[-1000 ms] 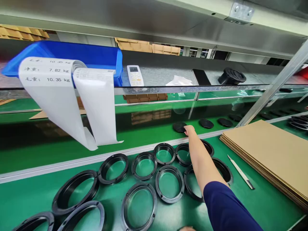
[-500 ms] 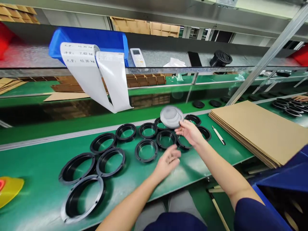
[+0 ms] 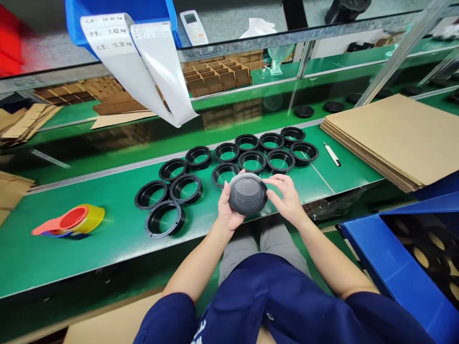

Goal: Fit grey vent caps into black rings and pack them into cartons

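A round black louvred vent is in front of my body, just over the bench's near edge, its curved slats facing up. My left hand grips it by the left side, the thumb along its rim. At the vent's right edge is my right hand, fingers stretched and apart; the fingertips are at or very near the rim, and I cannot tell whether they touch. Beyond the hands, several black rings lie in uneven rows on the green bench.
Left on the bench is a red and yellow tape dispenser. To the right lie a white pen-like tool and stacked cardboard sheets. A blue box stands at lower right. Printed label strips hang from the shelf above.
The vent has come from over the rings back towards my body. It was in my right hand and is now in my left; my right fingers have opened. The view has tilted down.
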Demonstrator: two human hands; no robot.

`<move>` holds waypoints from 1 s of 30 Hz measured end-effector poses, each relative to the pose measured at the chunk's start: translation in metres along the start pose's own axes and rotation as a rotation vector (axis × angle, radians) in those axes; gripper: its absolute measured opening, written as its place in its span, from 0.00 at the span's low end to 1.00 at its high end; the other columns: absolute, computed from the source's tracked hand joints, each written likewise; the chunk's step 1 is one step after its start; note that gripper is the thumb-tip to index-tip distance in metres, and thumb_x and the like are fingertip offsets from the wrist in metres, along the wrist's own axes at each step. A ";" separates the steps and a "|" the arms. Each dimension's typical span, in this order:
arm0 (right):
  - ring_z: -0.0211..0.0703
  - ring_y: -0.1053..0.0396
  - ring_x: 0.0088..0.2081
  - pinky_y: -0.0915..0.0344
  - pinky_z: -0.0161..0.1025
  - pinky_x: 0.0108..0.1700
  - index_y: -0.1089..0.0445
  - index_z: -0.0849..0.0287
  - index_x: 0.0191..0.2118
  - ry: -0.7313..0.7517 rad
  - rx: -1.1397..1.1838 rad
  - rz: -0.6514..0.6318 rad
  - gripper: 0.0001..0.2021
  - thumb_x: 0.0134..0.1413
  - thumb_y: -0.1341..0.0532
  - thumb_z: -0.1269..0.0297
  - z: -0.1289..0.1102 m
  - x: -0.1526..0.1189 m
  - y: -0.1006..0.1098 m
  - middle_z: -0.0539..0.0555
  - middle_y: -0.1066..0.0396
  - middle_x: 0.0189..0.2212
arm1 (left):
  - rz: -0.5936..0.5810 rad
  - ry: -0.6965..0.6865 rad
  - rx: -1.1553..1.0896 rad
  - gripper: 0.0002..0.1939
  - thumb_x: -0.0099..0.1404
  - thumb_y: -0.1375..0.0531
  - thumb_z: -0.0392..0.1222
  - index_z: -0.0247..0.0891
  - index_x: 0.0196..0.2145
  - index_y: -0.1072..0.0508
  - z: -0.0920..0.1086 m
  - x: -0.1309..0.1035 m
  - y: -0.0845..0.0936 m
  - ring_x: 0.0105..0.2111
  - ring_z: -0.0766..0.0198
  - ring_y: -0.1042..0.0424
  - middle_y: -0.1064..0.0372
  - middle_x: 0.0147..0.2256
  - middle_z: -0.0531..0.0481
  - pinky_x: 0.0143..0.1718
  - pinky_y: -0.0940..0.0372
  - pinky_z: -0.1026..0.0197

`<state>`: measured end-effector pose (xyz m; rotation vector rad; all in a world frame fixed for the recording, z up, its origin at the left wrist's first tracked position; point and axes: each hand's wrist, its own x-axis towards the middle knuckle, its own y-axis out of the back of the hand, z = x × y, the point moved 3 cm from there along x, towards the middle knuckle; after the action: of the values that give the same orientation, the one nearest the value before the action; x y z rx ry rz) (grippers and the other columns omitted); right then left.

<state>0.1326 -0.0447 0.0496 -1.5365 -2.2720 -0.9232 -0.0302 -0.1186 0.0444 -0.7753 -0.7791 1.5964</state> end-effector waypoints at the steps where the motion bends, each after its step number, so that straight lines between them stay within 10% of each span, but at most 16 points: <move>1: 0.56 0.37 0.59 0.36 0.57 0.62 0.23 0.48 0.54 0.083 -0.034 -0.060 0.20 0.69 0.43 0.44 -0.002 0.002 -0.002 0.59 0.33 0.54 | -0.003 0.010 0.006 0.36 0.70 0.42 0.64 0.41 0.67 0.37 0.000 -0.005 0.000 0.61 0.47 0.32 0.30 0.59 0.42 0.64 0.39 0.44; 8: 0.58 0.43 0.62 0.44 0.61 0.67 0.20 0.48 0.51 0.162 -0.052 -0.222 0.28 0.73 0.54 0.41 0.002 0.000 -0.036 0.59 0.35 0.58 | 0.037 0.020 0.042 0.36 0.70 0.42 0.65 0.47 0.69 0.40 -0.002 -0.026 0.005 0.62 0.43 0.33 0.32 0.61 0.43 0.63 0.39 0.39; 16: 0.51 0.31 0.56 0.31 0.51 0.60 0.22 0.48 0.52 -0.198 0.476 -0.297 0.27 0.72 0.52 0.38 0.015 0.005 -0.041 0.55 0.38 0.61 | 0.107 0.061 -0.039 0.39 0.70 0.45 0.69 0.46 0.70 0.40 -0.004 -0.023 0.012 0.61 0.39 0.32 0.33 0.62 0.39 0.60 0.38 0.31; 30: 0.49 0.32 0.59 0.35 0.49 0.65 0.24 0.46 0.56 -0.266 0.523 -0.344 0.27 0.74 0.55 0.41 0.027 -0.003 -0.053 0.53 0.39 0.62 | 0.080 0.085 -0.119 0.40 0.70 0.45 0.69 0.45 0.71 0.43 -0.001 -0.017 0.032 0.60 0.37 0.32 0.32 0.60 0.36 0.62 0.43 0.27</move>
<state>0.0898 -0.0429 0.0079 -1.1104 -2.7269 -0.1497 -0.0444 -0.1393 0.0184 -0.9644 -0.7950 1.5875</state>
